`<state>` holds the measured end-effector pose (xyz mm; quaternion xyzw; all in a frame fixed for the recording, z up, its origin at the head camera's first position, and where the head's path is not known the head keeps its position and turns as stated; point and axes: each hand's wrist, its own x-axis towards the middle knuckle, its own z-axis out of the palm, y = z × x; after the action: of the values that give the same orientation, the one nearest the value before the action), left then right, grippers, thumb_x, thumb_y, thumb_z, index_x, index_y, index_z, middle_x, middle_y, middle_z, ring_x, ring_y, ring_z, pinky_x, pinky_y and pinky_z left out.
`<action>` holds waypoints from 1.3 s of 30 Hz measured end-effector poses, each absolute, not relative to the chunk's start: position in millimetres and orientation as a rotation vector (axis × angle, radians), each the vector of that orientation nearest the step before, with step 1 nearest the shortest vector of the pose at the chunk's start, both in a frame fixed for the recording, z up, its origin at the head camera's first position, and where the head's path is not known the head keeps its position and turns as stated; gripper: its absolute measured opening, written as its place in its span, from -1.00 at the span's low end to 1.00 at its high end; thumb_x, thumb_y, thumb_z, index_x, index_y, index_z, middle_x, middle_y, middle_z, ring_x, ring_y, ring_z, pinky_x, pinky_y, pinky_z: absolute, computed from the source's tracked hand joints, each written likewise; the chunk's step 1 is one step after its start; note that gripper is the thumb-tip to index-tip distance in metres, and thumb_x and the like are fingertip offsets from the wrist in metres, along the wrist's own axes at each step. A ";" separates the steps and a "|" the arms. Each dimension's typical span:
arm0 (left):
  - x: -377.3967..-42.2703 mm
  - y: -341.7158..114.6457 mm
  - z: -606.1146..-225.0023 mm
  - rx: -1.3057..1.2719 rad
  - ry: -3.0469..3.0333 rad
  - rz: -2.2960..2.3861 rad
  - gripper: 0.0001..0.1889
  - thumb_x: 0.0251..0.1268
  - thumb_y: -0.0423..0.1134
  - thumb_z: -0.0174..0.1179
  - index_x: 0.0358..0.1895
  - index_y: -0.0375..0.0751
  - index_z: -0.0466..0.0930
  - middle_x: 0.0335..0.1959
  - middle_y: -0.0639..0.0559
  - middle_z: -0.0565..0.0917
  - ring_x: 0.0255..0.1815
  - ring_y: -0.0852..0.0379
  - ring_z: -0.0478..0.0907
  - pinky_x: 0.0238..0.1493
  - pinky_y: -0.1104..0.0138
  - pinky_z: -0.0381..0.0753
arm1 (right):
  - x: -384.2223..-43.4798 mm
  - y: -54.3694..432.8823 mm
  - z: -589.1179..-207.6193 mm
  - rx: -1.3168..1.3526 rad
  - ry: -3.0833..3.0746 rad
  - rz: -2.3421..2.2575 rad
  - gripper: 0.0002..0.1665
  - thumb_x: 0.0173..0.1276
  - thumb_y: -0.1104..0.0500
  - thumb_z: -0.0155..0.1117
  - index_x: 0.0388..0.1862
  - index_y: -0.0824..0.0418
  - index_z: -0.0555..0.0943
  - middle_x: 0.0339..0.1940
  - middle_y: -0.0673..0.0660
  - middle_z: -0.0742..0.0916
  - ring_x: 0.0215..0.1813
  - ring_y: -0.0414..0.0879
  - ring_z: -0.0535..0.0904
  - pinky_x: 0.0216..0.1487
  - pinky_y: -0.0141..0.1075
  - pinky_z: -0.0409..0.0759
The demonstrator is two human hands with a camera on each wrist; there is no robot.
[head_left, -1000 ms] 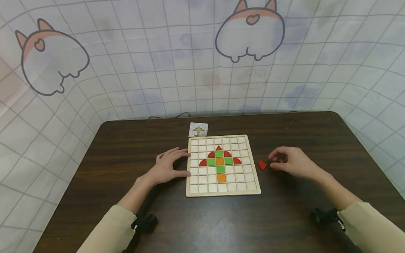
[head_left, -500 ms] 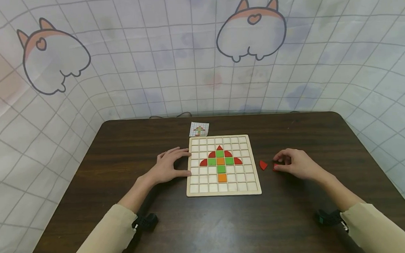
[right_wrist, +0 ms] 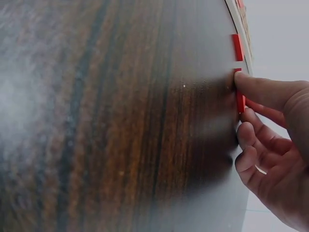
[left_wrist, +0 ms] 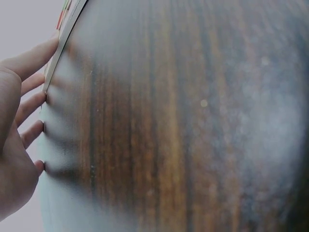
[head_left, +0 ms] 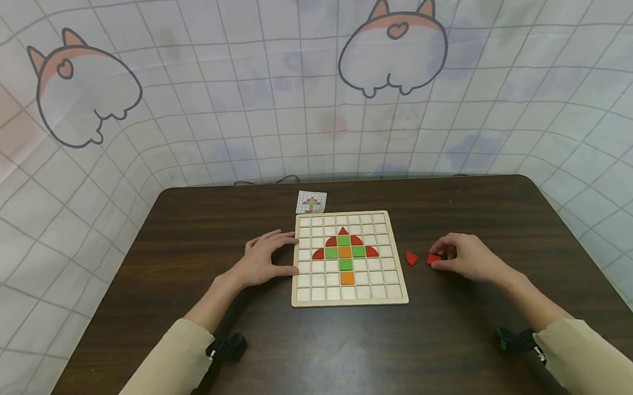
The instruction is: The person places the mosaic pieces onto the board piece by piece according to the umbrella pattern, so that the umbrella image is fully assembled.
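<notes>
A pale wooden grid board (head_left: 333,293) lies on the dark table. Red, green and orange tiles fill some of its cells in a tree-like or rocket-like figure. My left hand (head_left: 258,262) rests against the board's left edge, with thumb and fingers spread and touching the rim. To the right of the board, my right hand (head_left: 467,256) pinches a red tile (head_left: 433,258) between thumb and fingers, at the tabletop. The fingers cover part of this tile, so its full outline is hidden. A red quarter-circle tile (head_left: 411,257) lies between that hand and the board.
Behind the board's back left corner lies a small pattern card (head_left: 311,202) printed with a similar coloured figure. The brown table (head_left: 350,355) ends at a white gridded curtain (head_left: 292,122). Dark cables (head_left: 287,178) show at the table's back edge.
My right hand has shifted slightly right and come down, and its fingers are now on the red tile, more of which shows. The left hand stays at the board's edge.
</notes>
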<state>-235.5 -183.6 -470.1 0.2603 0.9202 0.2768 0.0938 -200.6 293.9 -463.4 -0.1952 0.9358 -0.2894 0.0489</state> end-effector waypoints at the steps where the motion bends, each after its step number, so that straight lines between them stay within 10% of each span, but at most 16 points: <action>1: -235.5 -183.6 -470.1 0.772 2.731 0.819 -0.26 0.25 0.13 0.44 0.45 -0.09 0.49 0.54 -0.07 0.36 0.62 -0.18 0.04 0.37 -0.38 -0.12 | -200.4 293.6 -463.7 -0.596 2.851 -0.883 -0.78 0.27 0.16 0.57 -0.16 0.20 0.75 -0.35 -0.04 0.63 -0.39 -0.15 0.44 -0.39 -0.27 0.42; 39: -235.7 -184.0 -470.3 0.761 2.725 0.826 -0.25 0.26 0.12 0.44 0.46 -0.08 0.48 0.55 -0.08 0.34 0.62 -0.18 0.03 0.36 -0.38 -0.12 | -201.6 299.1 -468.0 -0.561 2.739 -1.057 -0.83 0.40 0.23 0.44 -0.07 0.18 0.68 -0.34 -0.01 0.65 -0.30 -0.07 0.54 -0.24 -0.24 0.46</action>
<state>-235.7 -184.0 -470.3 0.2569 0.9202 0.2790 0.0971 -201.6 299.1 -468.0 -0.1871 0.9138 -0.3525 0.0762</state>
